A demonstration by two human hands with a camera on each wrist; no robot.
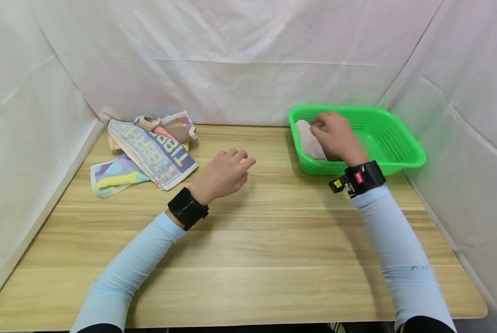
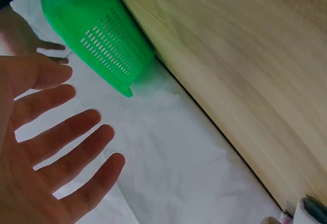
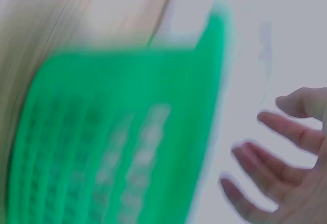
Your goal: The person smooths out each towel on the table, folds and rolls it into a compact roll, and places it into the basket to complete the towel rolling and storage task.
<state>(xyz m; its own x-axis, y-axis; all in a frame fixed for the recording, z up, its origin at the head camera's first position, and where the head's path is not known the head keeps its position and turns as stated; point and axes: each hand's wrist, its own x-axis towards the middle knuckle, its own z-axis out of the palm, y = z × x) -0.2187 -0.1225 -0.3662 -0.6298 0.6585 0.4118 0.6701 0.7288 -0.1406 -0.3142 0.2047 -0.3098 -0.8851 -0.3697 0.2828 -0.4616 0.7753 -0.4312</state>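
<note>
My right hand is over the left part of a green plastic basket, beside a pale pinkish rolled or folded cloth inside it. Its fingers are spread and loosely bent in the right wrist view, with nothing between them. Whether a fingertip touches the cloth is hard to tell. Over the middle of the table hovers my left hand, fingers spread and holding nothing, as the left wrist view also shows. To its left lies a pile of cloths, with a blue-and-cream lettered towel on top.
A purple, yellow and teal patterned cloth sticks out at the pile's front left; a brownish-pink rolled cloth lies at its back right. White fabric walls enclose the wooden table at the back and both sides.
</note>
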